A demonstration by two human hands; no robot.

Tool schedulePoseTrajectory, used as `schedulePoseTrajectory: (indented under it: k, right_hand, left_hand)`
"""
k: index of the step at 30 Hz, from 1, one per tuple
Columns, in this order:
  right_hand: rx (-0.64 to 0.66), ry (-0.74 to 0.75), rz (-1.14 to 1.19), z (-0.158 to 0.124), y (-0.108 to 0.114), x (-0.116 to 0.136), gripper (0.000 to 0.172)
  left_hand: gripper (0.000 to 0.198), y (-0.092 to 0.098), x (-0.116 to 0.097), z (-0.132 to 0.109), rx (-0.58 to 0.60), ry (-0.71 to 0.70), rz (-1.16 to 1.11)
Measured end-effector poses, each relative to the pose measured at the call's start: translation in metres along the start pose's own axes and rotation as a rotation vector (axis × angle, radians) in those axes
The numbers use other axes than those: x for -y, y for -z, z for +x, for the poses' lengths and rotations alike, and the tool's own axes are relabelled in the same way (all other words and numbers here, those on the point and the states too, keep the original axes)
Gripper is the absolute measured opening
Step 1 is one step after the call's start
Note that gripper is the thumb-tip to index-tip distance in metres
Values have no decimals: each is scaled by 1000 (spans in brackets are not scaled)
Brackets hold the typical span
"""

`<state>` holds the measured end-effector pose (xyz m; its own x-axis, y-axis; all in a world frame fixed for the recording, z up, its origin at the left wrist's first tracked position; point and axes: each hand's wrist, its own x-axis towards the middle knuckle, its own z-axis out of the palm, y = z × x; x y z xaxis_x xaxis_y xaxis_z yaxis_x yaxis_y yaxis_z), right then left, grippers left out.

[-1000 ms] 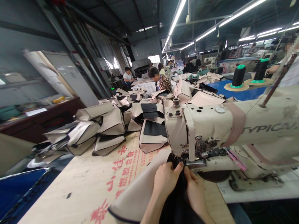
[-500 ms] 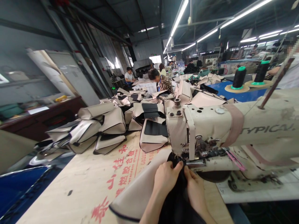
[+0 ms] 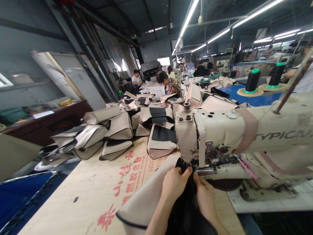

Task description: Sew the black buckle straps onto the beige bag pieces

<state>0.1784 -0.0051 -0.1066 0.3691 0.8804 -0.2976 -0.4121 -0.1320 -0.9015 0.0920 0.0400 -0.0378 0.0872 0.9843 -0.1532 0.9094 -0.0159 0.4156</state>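
Note:
My left hand point(image 3: 174, 185) and my right hand point(image 3: 204, 195) press side by side on a black fabric piece point(image 3: 188, 209), fingers pinched on its fold just in front of the needle area of a cream sewing machine point(image 3: 234, 133). A beige leatherette panel with dark piping point(image 3: 144, 205) joins the black fabric and spreads to the left over the plywood table point(image 3: 97, 192). Both sets of fingertips reach under the machine head.
A heap of beige-and-black sewn covers point(image 3: 117, 127) lies at the table's far side. Two black thread cones point(image 3: 251, 81) stand on a blue table at the right. Other people sit at work further back. A dark wooden bench point(image 3: 46, 120) runs along the left wall.
Both hands have stayed at the needle, with the fabric edged slightly forward. The view has shifted a little to the right and down.

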Motion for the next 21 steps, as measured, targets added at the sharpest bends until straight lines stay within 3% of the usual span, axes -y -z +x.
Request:
schedulePoseTrajectory:
  k: [9, 17, 21]
  right_hand:
    - [-17, 24, -51, -5, -1, 9, 50]
    - [1, 48, -117, -4, 0, 8, 53]
    - [65, 81, -217, 1, 0, 7, 53]
  left_hand:
    - [51, -2, 2, 1, -2, -1, -46]
    - [50, -1, 3, 2, -5, -5, -42]
    - [52, 0, 4, 5, 5, 4, -40]
